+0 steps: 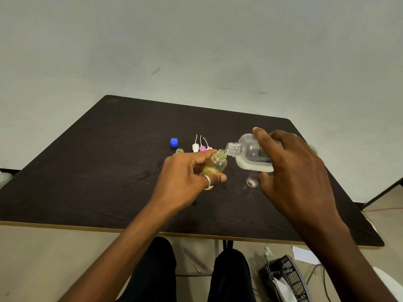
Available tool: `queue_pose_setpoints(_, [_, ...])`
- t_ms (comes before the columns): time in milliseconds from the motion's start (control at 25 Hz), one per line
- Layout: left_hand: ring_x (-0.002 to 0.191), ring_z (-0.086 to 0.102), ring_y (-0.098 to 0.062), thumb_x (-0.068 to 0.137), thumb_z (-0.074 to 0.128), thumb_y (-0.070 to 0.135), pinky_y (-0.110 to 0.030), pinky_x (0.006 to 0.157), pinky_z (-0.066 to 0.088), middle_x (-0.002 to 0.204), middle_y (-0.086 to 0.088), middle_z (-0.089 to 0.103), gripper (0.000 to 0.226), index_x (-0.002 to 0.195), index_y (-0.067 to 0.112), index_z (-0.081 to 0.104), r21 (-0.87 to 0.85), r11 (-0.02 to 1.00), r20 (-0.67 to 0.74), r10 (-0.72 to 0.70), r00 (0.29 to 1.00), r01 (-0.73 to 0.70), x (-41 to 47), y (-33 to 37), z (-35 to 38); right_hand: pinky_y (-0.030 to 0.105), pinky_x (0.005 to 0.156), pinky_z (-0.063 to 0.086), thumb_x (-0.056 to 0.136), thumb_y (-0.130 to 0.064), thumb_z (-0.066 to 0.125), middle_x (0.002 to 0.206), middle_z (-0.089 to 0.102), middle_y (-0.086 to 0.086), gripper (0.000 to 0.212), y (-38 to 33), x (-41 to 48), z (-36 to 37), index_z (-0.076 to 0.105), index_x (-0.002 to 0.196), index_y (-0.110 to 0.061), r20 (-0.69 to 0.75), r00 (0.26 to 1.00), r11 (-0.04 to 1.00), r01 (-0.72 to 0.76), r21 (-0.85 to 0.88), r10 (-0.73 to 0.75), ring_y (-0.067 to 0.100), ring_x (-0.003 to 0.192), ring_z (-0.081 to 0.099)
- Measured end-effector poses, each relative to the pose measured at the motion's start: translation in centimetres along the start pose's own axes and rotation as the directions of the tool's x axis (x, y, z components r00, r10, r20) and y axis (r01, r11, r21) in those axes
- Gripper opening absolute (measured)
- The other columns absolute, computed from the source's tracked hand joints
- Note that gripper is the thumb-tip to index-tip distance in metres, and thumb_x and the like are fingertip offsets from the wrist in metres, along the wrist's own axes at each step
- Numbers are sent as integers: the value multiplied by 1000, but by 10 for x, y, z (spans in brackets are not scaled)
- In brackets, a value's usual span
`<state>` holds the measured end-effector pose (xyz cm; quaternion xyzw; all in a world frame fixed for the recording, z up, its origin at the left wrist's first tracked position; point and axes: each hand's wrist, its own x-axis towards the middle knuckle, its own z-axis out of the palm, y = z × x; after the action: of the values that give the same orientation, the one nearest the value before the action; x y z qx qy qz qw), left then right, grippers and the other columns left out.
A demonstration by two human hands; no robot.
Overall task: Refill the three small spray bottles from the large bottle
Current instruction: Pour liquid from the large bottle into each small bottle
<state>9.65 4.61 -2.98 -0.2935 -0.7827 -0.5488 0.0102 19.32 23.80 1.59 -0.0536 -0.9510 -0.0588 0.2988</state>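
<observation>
— Where is the large bottle?

— My right hand [292,171] holds it above the middle of the bench [109,171], fingers and thumb curled round its body. The large bottle [250,153] lies tipped almost flat, its open neck pointing left, with white liquid pooled along its lower side.

— And the one you are filling?

— The small spray bottle [214,165] is in my left hand [185,179], gripped between thumb and curled fingers. It leans right, so its threaded mouth sits just under the large bottle's neck, touching or nearly so. Its glass looks yellowish. I cannot tell whether anything is flowing.

— What lies around them?

— Just beyond my left hand stands a second small bottle [179,151], uncapped and half hidden by my knuckles. Farther back sits the blue cap [174,142]. To its right, three spray heads [202,148] stand in a row, white, purple and pale pink, their thin tubes pointing up. Near my right thumb a small clear piece [252,182] with something pink inside lies on the bench; I cannot make out what it is.

— Anything on your fingers?

— A ring [207,180] on my left hand.
</observation>
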Motion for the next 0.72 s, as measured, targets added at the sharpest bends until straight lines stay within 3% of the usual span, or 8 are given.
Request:
queue_pose_setpoints(480, [86, 62, 19, 71, 86, 27, 4, 74, 39, 75, 40, 64, 49, 115, 40, 68, -20, 1000, -2, -10, 1000, 10, 1, 0, 1, 41, 83, 50, 72, -14, 79, 128, 56, 11, 82, -2, 0, 0, 42, 144, -22, 4, 1000, 1000, -12, -17, 12, 31, 117, 52])
queue_pose_setpoints(720, [89, 65, 15, 70, 87, 27, 2, 78, 40, 83, 30, 70, 51, 118, 34, 70, -16, 1000, -13, -11, 1000, 11, 1, -2, 2, 38, 82, 49, 72, -14, 77, 126, 56, 9, 81, -3, 0, -2, 42, 144, -24, 2, 1000, 999, -14, -40, 14, 28, 115, 52])
